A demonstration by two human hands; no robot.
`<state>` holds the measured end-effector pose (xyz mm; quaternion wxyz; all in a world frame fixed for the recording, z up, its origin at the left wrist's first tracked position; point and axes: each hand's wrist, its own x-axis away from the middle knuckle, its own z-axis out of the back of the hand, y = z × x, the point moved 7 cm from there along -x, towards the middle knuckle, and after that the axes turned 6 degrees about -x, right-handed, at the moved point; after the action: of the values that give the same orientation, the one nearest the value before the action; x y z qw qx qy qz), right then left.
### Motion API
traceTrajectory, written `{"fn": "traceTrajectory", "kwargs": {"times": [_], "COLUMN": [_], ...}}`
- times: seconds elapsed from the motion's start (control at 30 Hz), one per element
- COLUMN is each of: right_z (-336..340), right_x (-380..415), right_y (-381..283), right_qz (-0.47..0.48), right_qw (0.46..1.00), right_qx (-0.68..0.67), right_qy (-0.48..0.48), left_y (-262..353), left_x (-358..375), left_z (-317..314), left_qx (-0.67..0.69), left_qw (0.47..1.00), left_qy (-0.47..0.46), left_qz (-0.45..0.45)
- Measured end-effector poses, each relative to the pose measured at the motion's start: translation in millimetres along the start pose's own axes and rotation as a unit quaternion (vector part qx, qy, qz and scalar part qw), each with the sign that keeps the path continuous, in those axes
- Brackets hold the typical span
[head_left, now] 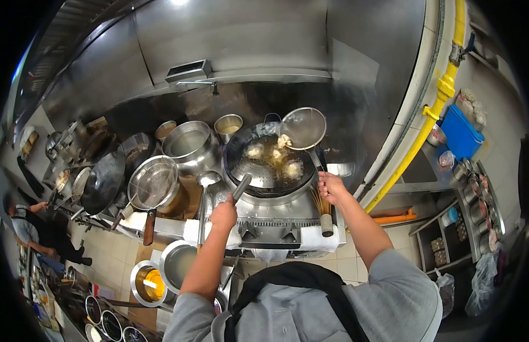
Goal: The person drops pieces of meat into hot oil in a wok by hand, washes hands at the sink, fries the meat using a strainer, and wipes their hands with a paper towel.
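My left hand (224,215) is closed round the thick handle of a perforated skimmer (254,172), whose round bowl is in the wok (229,149). My right hand (331,188) grips the handle of a fine-mesh strainer (304,126), tilted up above the wok's far right side. Pale food pieces (283,141) are at the strainer's lower left rim, over the oil. More light, battered-looking pieces (293,169) sit in the dark, bubbling oil. Just below my right hand, a bamboo wok brush (325,219) leans on the stove front.
Left of the wok are a large pot (187,141), a ladle (208,179) and a round strainer (153,182). A small metal pot (228,124) stands behind. A yellow pipe (415,148) runs along the right. Another person (45,228) stands at far left.
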<state>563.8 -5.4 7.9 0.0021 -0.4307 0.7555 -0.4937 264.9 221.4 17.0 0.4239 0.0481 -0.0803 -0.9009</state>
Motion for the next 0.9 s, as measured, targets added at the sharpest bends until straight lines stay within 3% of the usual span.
{"fn": "traceTrajectory", "kwargs": {"times": [0.1,0.17,0.2,0.23,0.3,0.4,0.7,0.77,0.9], "right_z": [-8,-9,-4,0,-18,-22,-69,-66,-57], "right_x": [8,10,2,0,21,8,39,25,2], "right_y": [-4,-20,-19,-26,-27,1,-12,-3,-4], "right_qz": [0.030,0.109,0.111,0.207,0.360,0.278,0.273,0.290,0.269], "right_qw": [0.997,0.950,0.949,0.882,0.751,0.766,0.737,0.743,0.708], "right_qx": [0.069,0.284,0.287,0.419,0.551,0.578,0.614,0.604,0.651], "right_qy": [0.004,0.070,0.067,0.061,0.053,0.040,0.072,0.006,0.055], "left_y": [-1,-3,-4,-1,1,3,-9,-17,-21], "left_x": [-1,-1,-1,2,2,-1,-7,-9,-16], "left_z": [-5,-6,-2,-1,2,0,-25,-30,-43], "left_qx": [0.005,0.007,0.009,0.008,0.008,0.019,0.021,0.013,0.004], "left_qw": [1.000,1.000,1.000,1.000,1.000,1.000,0.999,0.999,0.999], "left_qy": [-0.009,-0.015,-0.012,-0.012,-0.006,0.004,-0.032,-0.026,-0.033], "left_qz": [0.000,0.012,0.015,0.012,0.012,0.006,0.015,0.020,0.032]}}
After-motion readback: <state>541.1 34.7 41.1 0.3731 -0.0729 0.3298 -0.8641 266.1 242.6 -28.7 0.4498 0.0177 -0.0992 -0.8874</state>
